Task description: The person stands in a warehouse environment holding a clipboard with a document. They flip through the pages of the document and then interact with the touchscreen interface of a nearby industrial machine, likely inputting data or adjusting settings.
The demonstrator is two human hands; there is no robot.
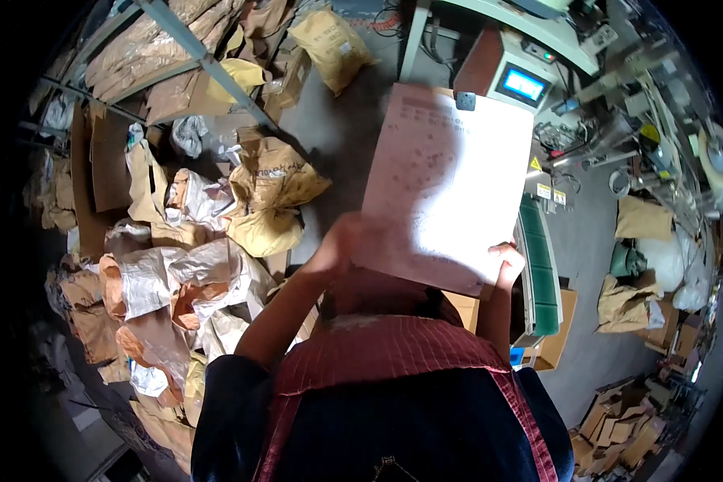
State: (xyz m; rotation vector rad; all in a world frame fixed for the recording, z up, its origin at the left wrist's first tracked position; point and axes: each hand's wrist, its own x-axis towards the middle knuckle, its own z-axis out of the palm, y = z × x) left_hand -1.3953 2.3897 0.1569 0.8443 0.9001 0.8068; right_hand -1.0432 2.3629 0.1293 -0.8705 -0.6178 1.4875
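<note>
A clipboard with a white sheet (410, 185) on it is held up in front of me, tilted slightly, with a dark clip (465, 101) at its top edge. Bright light washes out the middle and right of the sheet; marks and rows of writing show on its left and upper part. My left hand (347, 241) grips the lower left edge, its fingers mostly behind the board. At the lower right corner, my right hand (506, 261) is closed on the edge with the thumb on the front.
A machine with a lit screen (524, 83) stands beyond the board. A green conveyor belt (540, 265) runs at my right, beside an open cardboard box (560, 329). Crumpled paper sacks (209, 273) heap at my left, under a metal rack (173, 36). Flattened cardboard (618, 426) lies lower right.
</note>
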